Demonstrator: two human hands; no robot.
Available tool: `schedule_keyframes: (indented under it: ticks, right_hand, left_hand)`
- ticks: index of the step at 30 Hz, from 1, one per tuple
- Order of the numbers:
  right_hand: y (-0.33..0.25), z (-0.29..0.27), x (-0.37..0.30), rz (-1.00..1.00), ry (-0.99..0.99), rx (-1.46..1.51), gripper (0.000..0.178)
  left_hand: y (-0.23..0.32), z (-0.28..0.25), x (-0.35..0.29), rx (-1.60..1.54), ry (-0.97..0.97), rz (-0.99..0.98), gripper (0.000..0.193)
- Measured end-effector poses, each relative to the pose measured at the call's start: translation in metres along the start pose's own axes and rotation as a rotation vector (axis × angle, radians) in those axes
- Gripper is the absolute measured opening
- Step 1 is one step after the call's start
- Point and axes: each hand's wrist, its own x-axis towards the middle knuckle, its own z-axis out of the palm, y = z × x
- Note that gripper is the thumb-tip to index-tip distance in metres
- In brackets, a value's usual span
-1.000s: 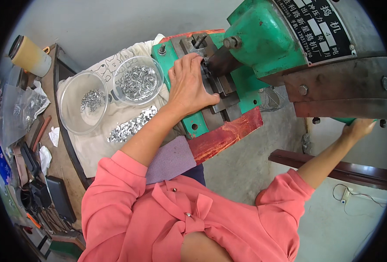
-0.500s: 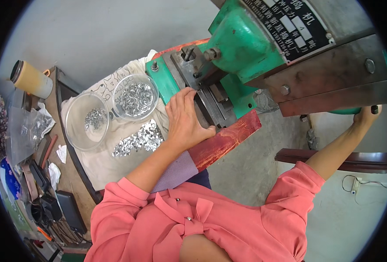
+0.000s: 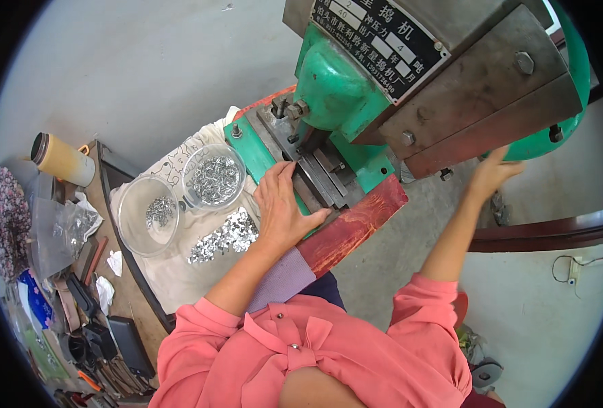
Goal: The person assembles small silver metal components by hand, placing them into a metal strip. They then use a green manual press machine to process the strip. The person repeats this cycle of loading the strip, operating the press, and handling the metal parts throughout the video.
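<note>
A green press (image 3: 342,85) with a bare metal slide (image 3: 478,102) stands in front of me. My left hand (image 3: 279,207) lies against the near-left side of the steel die (image 3: 318,180) on the press bed, fingertips on its far part and thumb stretched toward its near end. Any small piece under those fingertips is hidden. Beyond the slide, my right hand (image 3: 490,180) is raised beside the green flywheel (image 3: 543,146), fingers stretched and nothing seen in them. Whether it touches the rim I cannot tell. A dark bolt-like knob (image 3: 555,133) sticks out of the wheel.
Left of the press, a clear tub (image 3: 214,178) holds shiny metal pieces and another tub (image 3: 150,216) holds fewer. A pile of small silver pieces (image 3: 223,236) lies on the pale cloth. A red board (image 3: 362,221) edges the bench. Tools and a yellow cup (image 3: 63,160) crowd the left table.
My right hand has come off the wheel's far side and moved left, its fingers now stretched out. The flywheel and knob show more. My left hand stays at the die; the whole view has shifted.
</note>
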Motion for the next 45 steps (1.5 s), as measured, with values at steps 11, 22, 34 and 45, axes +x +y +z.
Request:
schedule_keyframes:
  ticks: [11, 22, 34, 45]
  right_hand:
    - [-0.078, 0.007, -0.148, 0.401, -1.279, 0.271, 0.027]
    - [-0.073, 0.034, -0.133, 0.495, -1.735, 0.398, 0.023]
    - [-0.088, -0.042, -0.157, 0.355, -1.315, 0.244, 0.029]
    - [-0.1, -0.064, -0.174, -0.201, -1.215, 0.05, 0.022]
  left_hand:
    - [0.002, -0.04, -0.017, 0.045, -0.113, 0.172, 0.034]
    - [-0.003, -0.04, -0.008, -0.191, -0.061, 0.074, 0.048]
    - [-0.009, -0.039, 0.009, -0.421, -0.124, -0.104, 0.057]
    - [-0.014, -0.011, 0.024, -0.703, -0.219, -0.196, 0.06]
